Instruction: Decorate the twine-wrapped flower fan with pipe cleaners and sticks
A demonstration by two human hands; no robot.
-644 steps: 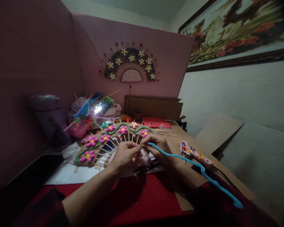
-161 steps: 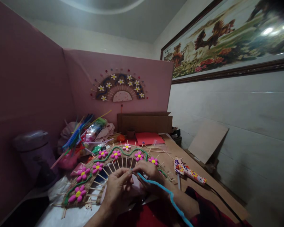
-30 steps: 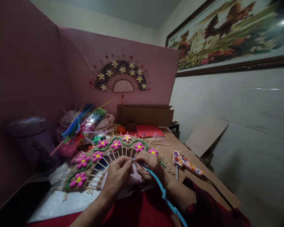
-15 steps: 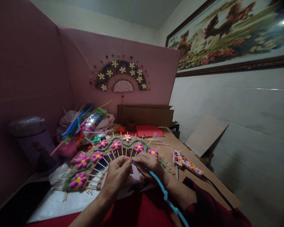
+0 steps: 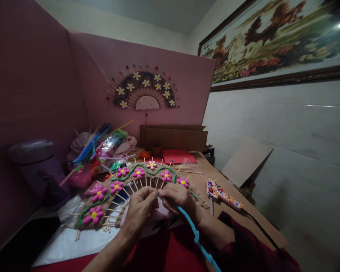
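Head view: the person's left hand [image 5: 141,207] and right hand [image 5: 181,198] meet at the centre, thumbs and forefingers pinched together on one end of a fuzzy sky-blue cord [image 5: 196,236], which trails from the right palm toward the viewer. Just beyond lies a half-circle fan of brown twine and wooden sticks [image 5: 129,178] with pink flowers. Rightward rests a flower-patterned, gun-shaped tool [image 5: 225,197].
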